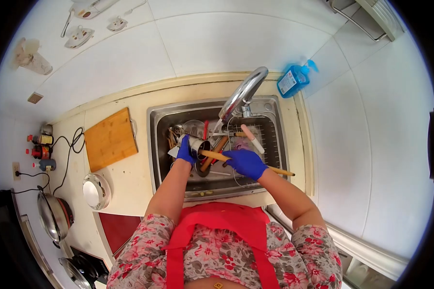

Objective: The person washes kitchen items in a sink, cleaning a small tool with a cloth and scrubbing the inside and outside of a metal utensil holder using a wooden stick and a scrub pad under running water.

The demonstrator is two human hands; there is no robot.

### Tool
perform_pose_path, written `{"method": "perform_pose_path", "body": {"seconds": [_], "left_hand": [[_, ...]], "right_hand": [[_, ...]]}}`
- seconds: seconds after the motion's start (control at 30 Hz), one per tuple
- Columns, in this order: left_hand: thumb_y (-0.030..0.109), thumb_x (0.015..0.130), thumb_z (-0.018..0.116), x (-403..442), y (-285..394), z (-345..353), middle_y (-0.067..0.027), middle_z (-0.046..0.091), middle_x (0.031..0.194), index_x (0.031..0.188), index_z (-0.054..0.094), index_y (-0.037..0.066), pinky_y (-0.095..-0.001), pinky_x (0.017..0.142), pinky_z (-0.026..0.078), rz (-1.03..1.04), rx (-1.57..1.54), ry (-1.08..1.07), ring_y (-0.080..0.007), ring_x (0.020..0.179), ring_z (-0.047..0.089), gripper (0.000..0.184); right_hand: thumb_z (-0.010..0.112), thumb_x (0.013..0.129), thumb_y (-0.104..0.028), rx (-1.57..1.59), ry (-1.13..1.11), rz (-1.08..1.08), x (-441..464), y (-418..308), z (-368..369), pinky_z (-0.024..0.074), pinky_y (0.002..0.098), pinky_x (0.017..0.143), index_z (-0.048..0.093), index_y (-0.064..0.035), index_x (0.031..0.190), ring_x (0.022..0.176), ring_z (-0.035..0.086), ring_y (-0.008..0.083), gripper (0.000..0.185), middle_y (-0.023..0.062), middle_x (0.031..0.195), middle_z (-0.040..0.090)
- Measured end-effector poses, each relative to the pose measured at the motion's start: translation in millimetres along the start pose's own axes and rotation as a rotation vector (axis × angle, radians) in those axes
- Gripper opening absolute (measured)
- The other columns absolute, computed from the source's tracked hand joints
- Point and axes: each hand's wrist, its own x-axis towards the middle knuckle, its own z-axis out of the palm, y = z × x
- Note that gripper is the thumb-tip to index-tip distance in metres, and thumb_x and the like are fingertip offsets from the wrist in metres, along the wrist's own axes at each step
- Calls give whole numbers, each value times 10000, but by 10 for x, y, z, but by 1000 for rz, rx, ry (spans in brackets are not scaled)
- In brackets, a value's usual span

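My left hand (185, 150), in a blue glove, is closed around a metal cylindrical container (197, 143), tilted with its mouth toward the right. A long wooden stick (214, 155) runs from the container's mouth under my right hand (246, 164), also blue-gloved and closed on it; its far end sticks out to the right. Whatever sits at the stick's inner end is hidden. Both hands are over the steel sink (154, 166), which holds wooden-handled utensils (222, 144), a pink-and-white handled tool (252, 138) and a wire rack (270, 139). Water appears to run from the faucet (243, 94).
A blue soap pump bottle (292, 81) stands at the sink's back right corner. Left on the counter are a wooden cutting board (111, 139), a round metal-and-white pot (96, 191), several bottles (43, 152) and a black cord (71, 144). A pan (53, 216) lies farther left.
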Motion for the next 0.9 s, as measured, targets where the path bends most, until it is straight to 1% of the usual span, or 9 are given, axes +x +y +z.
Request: {"method": "perform_pose_path", "body": {"seconds": [0.1, 0.17, 0.27, 0.37, 0.57, 0.63, 0.77, 0.83, 0.9], "left_hand": [[504, 801, 546, -370, 117, 166, -121, 534, 1152, 1192, 475, 102, -451, 949, 395, -115, -93, -204, -291, 1046, 515, 565], [525, 811, 496, -450, 38, 322, -117, 537, 1149, 1191, 479, 109, -455, 948, 394, -77, -97, -118, -298, 1037, 517, 564], [567, 822, 409, -391, -87, 323, -113, 530, 1158, 1192, 482, 120, -455, 970, 369, 44, -45, -52, -309, 1056, 500, 585], [570, 824, 370, -443, -57, 228, -127, 502, 1205, 1214, 464, 122, -459, 989, 347, -206, -129, -211, -310, 1104, 464, 601], [581, 814, 392, -595, -20, 329, -132, 482, 1236, 1260, 417, 103, -460, 1007, 330, -199, -131, -211, -315, 1129, 451, 655], [552, 811, 417, -729, -24, 447, -122, 530, 1181, 1224, 462, 111, -448, 974, 371, -138, -39, -121, -301, 1067, 504, 606], [558, 814, 422, -573, 33, 349, -127, 544, 1132, 1191, 463, 115, -461, 943, 394, -121, 11, -155, -304, 1025, 524, 583], [550, 816, 435, -503, 98, 275, -125, 545, 1131, 1188, 467, 118, -459, 940, 396, -122, -69, -226, -301, 1022, 524, 572], [534, 821, 457, -413, 49, 304, -123, 542, 1133, 1191, 466, 118, -455, 932, 401, -90, -124, -266, -299, 1014, 526, 557]], "right_hand": [[513, 834, -158, 130, 57, -35, -34, 253, 237, 465, 384, 676, 586, -76, 1067, 765, 593, 316, 258, 157, 807, 595], [514, 833, -157, 162, 119, 6, -68, 322, 262, 465, 377, 701, 581, -76, 1089, 781, 588, 323, 277, 154, 822, 595], [512, 844, -170, -185, 247, 98, -67, 255, 145, 467, 377, 686, 556, -90, 1144, 782, 585, 316, 313, 158, 859, 588], [499, 850, -164, -324, 159, 38, -75, -75, -49, 469, 376, 658, 543, -95, 1143, 760, 586, 301, 304, 150, 864, 581], [489, 854, -170, -231, 3, 46, 243, 1, 242, 468, 379, 616, 529, -133, 1167, 689, 600, 291, 317, 132, 812, 588], [507, 848, -184, -391, 20, -137, 170, -55, 171, 476, 372, 626, 518, -159, 1197, 697, 607, 312, 350, 156, 842, 602], [512, 842, -169, -38, -110, -68, 117, 53, 261, 478, 375, 627, 506, -172, 1210, 730, 610, 311, 368, 150, 872, 609], [499, 841, -142, 87, 38, -33, 83, 55, 272, 473, 388, 629, 501, -175, 1217, 741, 606, 311, 378, 141, 866, 611], [500, 836, -127, -59, 36, 18, 112, 92, 224, 472, 394, 638, 500, -169, 1218, 748, 603, 314, 384, 146, 868, 610]]}}
